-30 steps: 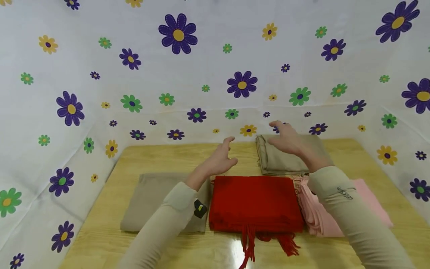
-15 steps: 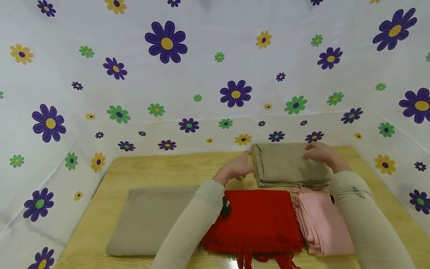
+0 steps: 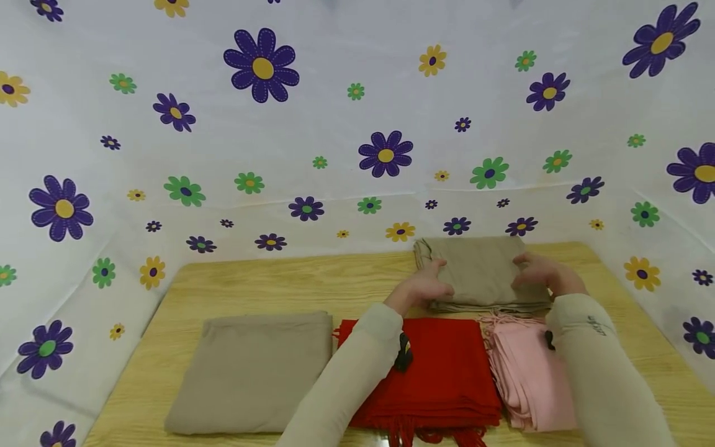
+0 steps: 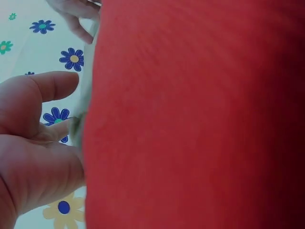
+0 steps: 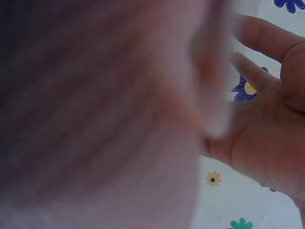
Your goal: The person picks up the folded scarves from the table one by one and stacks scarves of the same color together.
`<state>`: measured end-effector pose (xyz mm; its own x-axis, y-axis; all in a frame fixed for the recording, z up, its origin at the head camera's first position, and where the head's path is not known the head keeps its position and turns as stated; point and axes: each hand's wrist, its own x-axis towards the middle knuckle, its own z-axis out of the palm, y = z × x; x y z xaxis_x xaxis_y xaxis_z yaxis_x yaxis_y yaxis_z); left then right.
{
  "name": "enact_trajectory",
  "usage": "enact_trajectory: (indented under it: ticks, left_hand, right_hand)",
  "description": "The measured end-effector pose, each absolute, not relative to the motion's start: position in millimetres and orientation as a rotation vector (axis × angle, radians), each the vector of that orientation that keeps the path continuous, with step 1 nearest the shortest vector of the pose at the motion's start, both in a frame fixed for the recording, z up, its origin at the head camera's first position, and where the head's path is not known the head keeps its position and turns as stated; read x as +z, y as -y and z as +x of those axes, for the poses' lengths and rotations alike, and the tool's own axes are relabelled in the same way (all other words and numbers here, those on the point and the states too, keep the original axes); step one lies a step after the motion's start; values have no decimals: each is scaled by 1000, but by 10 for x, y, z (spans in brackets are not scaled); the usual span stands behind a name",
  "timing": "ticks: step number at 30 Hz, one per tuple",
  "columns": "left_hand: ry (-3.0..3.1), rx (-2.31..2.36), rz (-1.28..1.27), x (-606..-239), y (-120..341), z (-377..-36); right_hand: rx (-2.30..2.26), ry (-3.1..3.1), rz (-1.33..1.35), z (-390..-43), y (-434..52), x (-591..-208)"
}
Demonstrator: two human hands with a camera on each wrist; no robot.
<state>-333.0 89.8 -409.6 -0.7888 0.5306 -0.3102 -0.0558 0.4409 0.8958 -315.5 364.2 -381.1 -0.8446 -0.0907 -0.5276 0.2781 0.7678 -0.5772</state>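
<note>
At the back right of the table lies a folded tan cloth (image 3: 475, 270) with a short fringe. My left hand (image 3: 421, 288) is at its left front corner, thumb and fingers spread. On the far side my right hand (image 3: 547, 273) reaches over the right end of the same cloth, fingers slightly bent. Neither hand visibly grips it; whether the fingertips touch the fabric is hard to tell. Below my left forearm is a folded red fringed scarf (image 3: 441, 366). A folded pink scarf (image 3: 530, 372), partly covered by my right sleeve, is beside it.
A folded grey-beige cloth (image 3: 257, 372) lies at the left of the wooden table (image 3: 290, 279). White fabric walls (image 3: 313, 124) printed with flowers stand behind and on both sides. Red and pink fabric fill much of the wrist views.
My left hand has moved right, from above the red scarf to the tan cloth's left end. The right hand has moved right and down to its right end. The head view has shifted.
</note>
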Motion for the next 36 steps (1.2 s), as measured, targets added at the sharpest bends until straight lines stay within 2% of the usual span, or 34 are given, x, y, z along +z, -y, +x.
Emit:
enact_trajectory:
  ticks: [5, 11, 27, 36]
  left_hand:
    - [-2037, 1491, 267, -4182, -896, -3372]
    - [-2115, 1442, 302, -4244, -904, -3388]
    - [-1838, 1787, 96, -4250, -927, -3443]
    - [-1826, 1839, 123, -4187, -837, -3470]
  right_hand:
    - [-832, -2412, 110, -3148, -3626, -3816]
    - [-788, -2505, 67, -3188, -3621, -3843]
    - [-1171, -2330, 174, -3277, -3548, -3780]
    - [-1272, -2361, 220, -3333, -3435, -3640]
